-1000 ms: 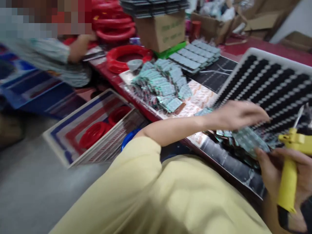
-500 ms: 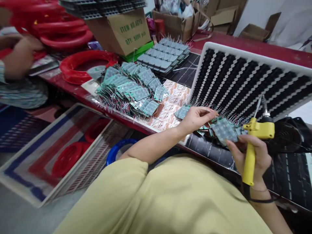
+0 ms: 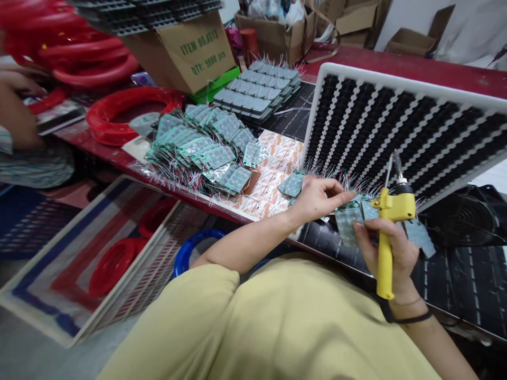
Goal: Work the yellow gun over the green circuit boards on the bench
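Your left hand has thumb and forefinger pinched on the top edge of a small green circuit board, other fingers loosely curled behind. Right hand is doing double duty: fingers wrapped tight round the yellow soldering iron, w/ the thumb pressed on the board's right side. So the board hangs between both hands, just above the counter edge, face tilted up at you, prob so you can see the pads. The iron's tip points up and away from the board, not touching it, which keeps the hot end off your fingers.

Right under the hands there's a loose scatter of more boards w/ wire leads sticking out, next to a sheet of printed orange stickers. Left of that, a big heap of finished-looking boards, fanned out, leads all tangled. Further back a neat stack of grey boards, a cardboard box and red plastic rings. On your right a white frame filled w/ black rows leans up at an angle. A fan sits just past the iron. Far left, another person's hand rests at the counter edge, well apart from yours.
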Tool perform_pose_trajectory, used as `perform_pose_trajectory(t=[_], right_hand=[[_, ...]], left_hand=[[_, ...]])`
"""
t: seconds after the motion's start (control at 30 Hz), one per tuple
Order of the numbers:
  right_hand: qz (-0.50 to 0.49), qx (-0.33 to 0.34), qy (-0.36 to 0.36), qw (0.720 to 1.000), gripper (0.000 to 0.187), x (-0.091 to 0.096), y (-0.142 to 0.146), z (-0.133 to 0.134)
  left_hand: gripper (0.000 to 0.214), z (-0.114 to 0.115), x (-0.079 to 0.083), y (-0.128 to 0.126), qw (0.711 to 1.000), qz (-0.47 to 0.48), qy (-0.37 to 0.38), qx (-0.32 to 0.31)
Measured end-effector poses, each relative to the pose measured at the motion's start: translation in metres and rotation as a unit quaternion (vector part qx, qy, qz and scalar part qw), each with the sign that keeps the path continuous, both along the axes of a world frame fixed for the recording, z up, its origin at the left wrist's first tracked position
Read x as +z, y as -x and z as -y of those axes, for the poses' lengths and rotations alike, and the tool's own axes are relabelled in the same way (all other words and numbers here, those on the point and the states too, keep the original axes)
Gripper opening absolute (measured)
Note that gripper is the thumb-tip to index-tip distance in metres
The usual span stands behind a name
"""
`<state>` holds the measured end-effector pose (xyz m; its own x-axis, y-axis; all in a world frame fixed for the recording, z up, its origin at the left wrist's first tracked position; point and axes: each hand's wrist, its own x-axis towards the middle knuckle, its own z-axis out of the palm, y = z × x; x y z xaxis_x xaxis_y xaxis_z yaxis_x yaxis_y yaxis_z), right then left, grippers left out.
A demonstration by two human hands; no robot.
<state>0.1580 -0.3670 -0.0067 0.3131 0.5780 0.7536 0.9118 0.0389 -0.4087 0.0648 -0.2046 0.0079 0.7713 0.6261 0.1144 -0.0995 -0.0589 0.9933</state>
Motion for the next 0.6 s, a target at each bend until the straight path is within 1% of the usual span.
perform_pose_trajectory(t=[0.07, 0.13, 0.17, 0.2, 0.23, 0.27, 0.3, 0.33, 0.37, 0.4, 0.43, 0.47, 0.5, 0.53, 0.57, 0.6], right_hand=[[0.015, 0.010, -0.022, 1.000, 0.018, -0.001, 0.000, -0.001], [0.006, 0.003, -0.039, 0.999, 0.019, -0.002, 0.000, -0.002], [-0.001, -0.002, -0.045, 0.999, 0.020, -0.003, 0.000, -0.003], [-0.007, -0.005, -0.050, 0.999, 0.021, -0.003, 0.000, -0.003], [-0.011, -0.009, -0.054, 0.998, 0.021, -0.004, 0.000, -0.003], [-0.014, -0.011, -0.058, 0.998, 0.021, -0.004, 0.000, -0.002], [-0.015, -0.013, -0.061, 0.998, 0.021, -0.004, -0.001, -0.002], [-0.013, -0.016, -0.063, 0.998, 0.021, -0.004, -0.001, -0.001], [-0.010, -0.019, -0.066, 0.998, 0.021, -0.003, -0.002, 0.000], [-0.005, -0.022, -0.070, 0.997, 0.022, -0.002, -0.003, 0.001], [0.004, -0.025, -0.073, 0.997, 0.022, -0.001, -0.004, 0.001], [0.014, -0.026, -0.075, 0.997, 0.023, 0.000, -0.004, 0.002], [0.024, -0.025, -0.075, 0.997, 0.023, 0.001, -0.005, 0.002], [0.034, -0.020, -0.074, 0.997, 0.023, 0.002, -0.005, 0.001], [0.042, -0.013, -0.069, 0.997, 0.024, 0.003, -0.004, 0.000], [0.050, -0.005, -0.062, 0.997, 0.024, 0.003, -0.003, -0.001]], left_hand=[[0.054, 0.002, -0.006, -0.001, 1.000, 0.015, -0.005, 0.015], [0.053, 0.005, -0.013, -0.001, 0.998, 0.046, -0.015, 0.034], [0.051, 0.007, -0.017, 0.000, 0.996, 0.063, -0.032, 0.048], [0.046, 0.008, -0.021, 0.001, 0.992, 0.085, -0.064, 0.063], [0.038, 0.008, -0.025, 0.003, 0.984, 0.111, -0.114, 0.078], [0.029, 0.008, -0.029, 0.006, 0.969, 0.138, -0.183, 0.089], [0.018, 0.006, -0.032, 0.010, 0.945, 0.165, -0.266, 0.090], [0.011, 0.003, -0.035, 0.013, 0.913, 0.191, -0.350, 0.080], [0.015, -0.001, -0.037, 0.018, 0.881, 0.207, -0.421, 0.062], [0.022, -0.006, -0.038, 0.022, 0.858, 0.212, -0.466, 0.045], [0.026, -0.010, -0.037, 0.025, 0.857, 0.198, -0.475, 0.038], [0.026, -0.014, -0.036, 0.028, 0.877, 0.171, -0.447, 0.041], [0.024, -0.017, -0.033, 0.029, 0.912, 0.134, -0.386, 0.046], [0.024, -0.019, -0.029, 0.030, 0.947, 0.093, -0.304, 0.047], [0.026, -0.020, -0.024, 0.028, 0.974, 0.060, -0.215, 0.040], [0.030, -0.019, -0.019, 0.026, 0.990, 0.041, -0.132, 0.026]])
